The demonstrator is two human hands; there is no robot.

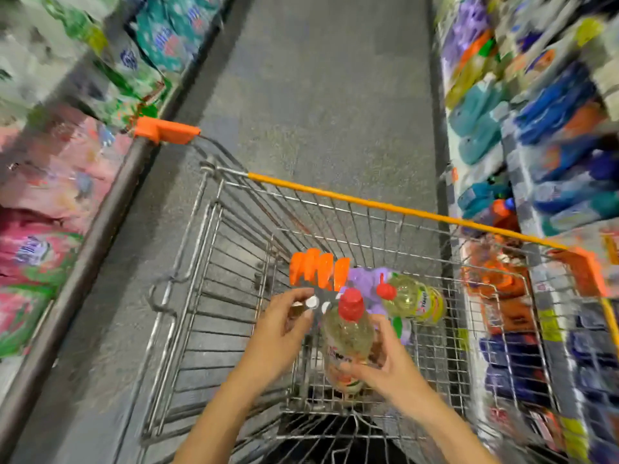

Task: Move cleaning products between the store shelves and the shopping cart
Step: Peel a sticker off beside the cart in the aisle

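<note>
Right hand (385, 366): fingers and thumb curled round the lower body of a red-capped bottle (348, 343) of pale yellow liquid. The bottle is held nearly upright, cap toward the far rim, above the near half of the shopping cart (207, 296), about midway between its side walls.

Left hand (281, 326): fingers half curled, tips at some small white round pieces just left of the held bottle's cap. Blur hides whether it grips anything.

Second bottle (412, 296): same red cap and yellow contents, lying on its side inside the basket, close to the right wall, cap pointing left.

Purple pack (365, 283): in the basket, touching the second bottle's cap end and partly behind the held bottle.

Orange-pronged item (318, 271): a row of orange pieces, toward the middle of the basket, just beyond the left hand's fingertips.

Yellow bar (368, 202): runs along the cart's far rim, with orange corner pieces at either end.

Shelves (552, 128): right of the cart, stocked with blue, teal and orange containers, all blurred. Left shelf (50, 195): pink and green bagged goods.
</note>
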